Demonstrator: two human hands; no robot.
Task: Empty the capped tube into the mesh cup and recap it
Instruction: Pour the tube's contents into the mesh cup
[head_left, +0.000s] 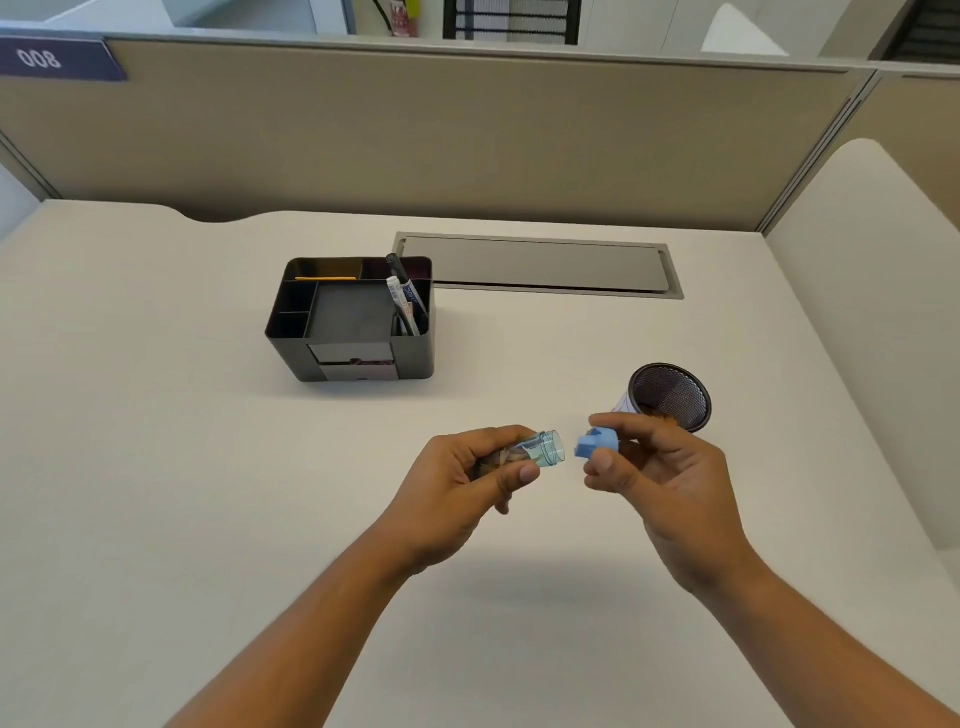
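My left hand (467, 480) grips a clear bluish tube (545, 449), held nearly level with its uncapped mouth pointing right. Tan rubber bands show inside it, mostly hidden by my fingers. My right hand (654, 473) pinches the blue cap (595, 443) between thumb and fingers, a small gap away from the tube's mouth. The black mesh cup (672, 397) stands just behind my right hand, with something brownish showing low inside it.
A black desk organizer (358, 338) with pens and a small drawer stands left of centre. A grey cable hatch (535, 265) is set into the beige desk (182, 467) behind. Partition walls close off the back and right sides.
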